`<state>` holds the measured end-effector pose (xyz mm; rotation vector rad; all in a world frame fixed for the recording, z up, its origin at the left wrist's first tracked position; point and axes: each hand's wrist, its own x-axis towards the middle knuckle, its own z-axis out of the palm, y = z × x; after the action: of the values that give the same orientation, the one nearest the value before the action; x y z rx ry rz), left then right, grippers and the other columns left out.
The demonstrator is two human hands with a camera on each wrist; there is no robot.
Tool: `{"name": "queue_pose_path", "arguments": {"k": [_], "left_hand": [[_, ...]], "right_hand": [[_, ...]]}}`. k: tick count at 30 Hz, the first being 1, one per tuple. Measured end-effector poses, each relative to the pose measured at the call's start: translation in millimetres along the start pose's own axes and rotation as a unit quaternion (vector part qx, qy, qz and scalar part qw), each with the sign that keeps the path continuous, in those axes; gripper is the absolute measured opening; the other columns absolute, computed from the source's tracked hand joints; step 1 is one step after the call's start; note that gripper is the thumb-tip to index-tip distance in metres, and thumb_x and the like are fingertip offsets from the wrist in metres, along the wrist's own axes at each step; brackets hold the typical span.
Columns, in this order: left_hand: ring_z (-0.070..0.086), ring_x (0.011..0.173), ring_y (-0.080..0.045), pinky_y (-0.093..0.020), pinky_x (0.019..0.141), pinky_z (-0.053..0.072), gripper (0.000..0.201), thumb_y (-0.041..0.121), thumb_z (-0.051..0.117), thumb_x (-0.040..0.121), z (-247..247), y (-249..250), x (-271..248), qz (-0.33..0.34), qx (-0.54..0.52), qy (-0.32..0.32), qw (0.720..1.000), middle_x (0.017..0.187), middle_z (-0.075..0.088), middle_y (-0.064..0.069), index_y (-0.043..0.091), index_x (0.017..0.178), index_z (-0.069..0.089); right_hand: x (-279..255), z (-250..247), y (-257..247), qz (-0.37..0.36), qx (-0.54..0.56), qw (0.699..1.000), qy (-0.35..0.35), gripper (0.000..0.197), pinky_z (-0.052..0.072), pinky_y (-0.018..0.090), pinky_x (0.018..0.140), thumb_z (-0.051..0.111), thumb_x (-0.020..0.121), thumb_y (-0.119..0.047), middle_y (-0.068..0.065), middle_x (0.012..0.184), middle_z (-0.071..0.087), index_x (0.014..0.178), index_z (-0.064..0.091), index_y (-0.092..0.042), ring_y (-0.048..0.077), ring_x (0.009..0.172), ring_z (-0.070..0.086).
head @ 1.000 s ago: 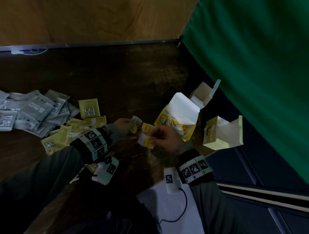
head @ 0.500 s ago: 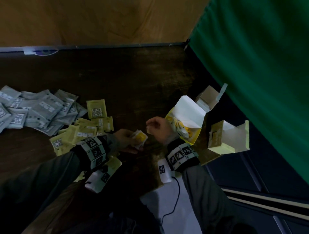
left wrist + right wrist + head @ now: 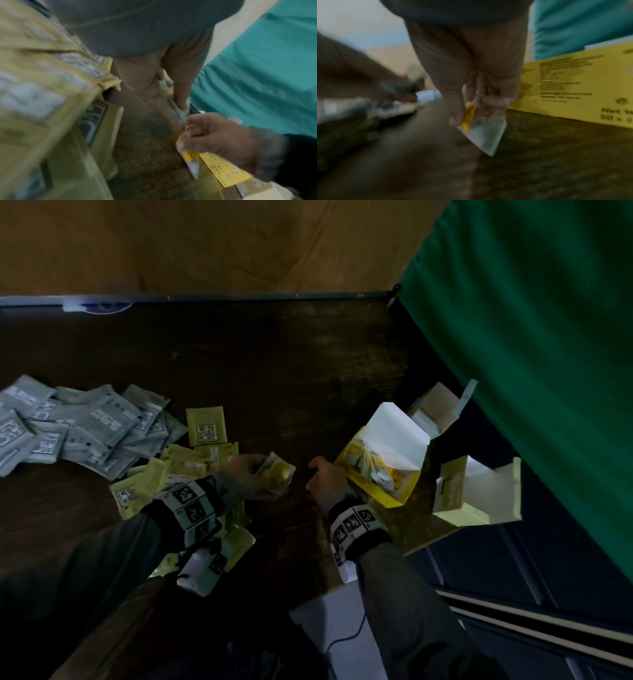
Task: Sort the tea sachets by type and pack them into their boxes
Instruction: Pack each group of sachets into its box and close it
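My left hand (image 3: 248, 475) is gripping a small stack of yellow-tagged sachets (image 3: 276, 475), while my right hand (image 3: 325, 481) is pinching one sachet (image 3: 485, 133) beside the open yellow box (image 3: 387, 474) at three o'clock, hands apart.

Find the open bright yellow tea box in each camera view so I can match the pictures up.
Head: the yellow tea box stands right of centre, beside the right hand, white flap raised.
Left wrist: only its side shows, a yellow strip at lower right under that hand.
Right wrist: its printed yellow wall fills the right edge.
Shared landmark: the green cloth, behind the box in every view.
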<state>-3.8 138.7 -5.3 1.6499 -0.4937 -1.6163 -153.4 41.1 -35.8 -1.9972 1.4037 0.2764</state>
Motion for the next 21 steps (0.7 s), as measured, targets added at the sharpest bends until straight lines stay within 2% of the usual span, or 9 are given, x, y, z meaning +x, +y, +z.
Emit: {"name": "queue_pose_path", "arguments": {"k": [3,5,6,8,11,13,15,18,21], "left_hand": [[0.062,0.084,-0.018,-0.017,0.053,0.056,0.038,0.007,0.068,0.082,4,0,6,0.005,0.01,0.034,0.999,0.103,0.061,-0.009,0.004,0.118,0.055],[0.058,0.076,-0.01,-0.015,0.052,0.051,0.029,0.014,0.066,0.085,5,0,7,0.031,0.045,0.06,0.997,0.089,0.059,0.0,0.01,0.111,0.056],[0.057,0.077,-0.01,-0.017,0.056,0.05,0.026,0.017,0.064,0.086,5,-1,8,0.044,0.058,0.07,0.995,0.086,0.058,0.002,0.011,0.11,0.056],[0.059,0.084,-0.016,-0.023,0.066,0.05,0.026,0.02,0.061,0.089,8,-3,10,0.059,0.075,0.071,0.993,0.089,0.06,-0.001,0.009,0.111,0.059],[0.062,0.095,-0.027,-0.038,0.083,0.054,0.02,0.016,0.055,0.092,21,-2,8,0.04,0.031,0.036,0.998,0.106,0.063,-0.016,0.008,0.111,0.058],[0.061,0.083,-0.022,-0.031,0.069,0.057,0.017,0.017,0.049,0.095,34,1,4,0.018,-0.028,0.023,0.999,0.098,0.063,-0.013,0.007,0.108,0.055],[0.059,0.075,-0.015,-0.021,0.054,0.055,0.018,0.018,0.052,0.094,41,3,2,0.018,-0.045,0.012,0.999,0.091,0.061,-0.009,0.007,0.107,0.055],[0.059,0.071,-0.007,-0.013,0.053,0.051,0.013,0.015,0.067,0.084,42,1,0,0.061,0.061,-0.005,0.996,0.082,0.062,0.003,0.014,0.095,0.061],[0.059,0.07,-0.006,-0.014,0.056,0.049,0.015,0.016,0.073,0.078,44,8,-1,0.071,0.106,-0.017,0.992,0.078,0.063,0.005,0.015,0.091,0.065]], "right_hand": [[-24,-10,5,-0.061,0.133,0.989,0.036,0.015,0.05,0.02,0.062,0.067,0.078,-0.004,0.005,0.077,0.069,0.091,0.066,-0.01,0.017,0.076,0.065],[-38,-20,1,-0.068,0.255,0.964,0.046,0.017,0.051,0.023,0.061,0.079,0.07,-0.005,0.002,0.07,0.066,0.079,0.067,-0.013,0.013,0.068,0.062],[-43,-25,-1,-0.067,0.312,0.947,0.038,0.02,0.054,0.027,0.063,0.081,0.067,-0.005,0.002,0.07,0.066,0.076,0.066,-0.014,0.014,0.068,0.062],[-50,-34,-8,-0.068,0.37,0.926,0.018,0.021,0.056,0.03,0.066,0.081,0.067,-0.003,0.004,0.074,0.068,0.078,0.066,-0.014,0.015,0.07,0.064],[-53,-39,-13,-0.058,0.389,0.919,0.025,0.02,0.055,0.025,0.059,0.079,0.07,-0.003,0.003,0.073,0.065,0.086,0.066,-0.004,0.013,0.066,0.062],[-49,-38,-10,-0.032,0.388,0.919,0.054,0.024,0.054,0.023,0.056,0.078,0.072,-0.004,0.002,0.073,0.063,0.092,0.065,0.001,0.013,0.067,0.06],[-45,-36,-5,-0.011,0.37,0.925,0.087,0.026,0.054,0.028,0.061,0.078,0.073,-0.006,0.001,0.073,0.062,0.094,0.064,0.002,0.016,0.071,0.06],[-45,-34,2,-0.011,0.342,0.933,0.112,0.026,0.054,0.031,0.069,0.079,0.073,-0.013,0.001,0.078,0.064,0.094,0.066,-0.003,0.016,0.077,0.061],[-53,-38,7,-0.038,0.309,0.949,0.057,0.028,0.05,0.02,0.069,0.073,0.081,-0.019,0.004,0.091,0.066,0.105,0.068,-0.005,0.013,0.085,0.061]]}}
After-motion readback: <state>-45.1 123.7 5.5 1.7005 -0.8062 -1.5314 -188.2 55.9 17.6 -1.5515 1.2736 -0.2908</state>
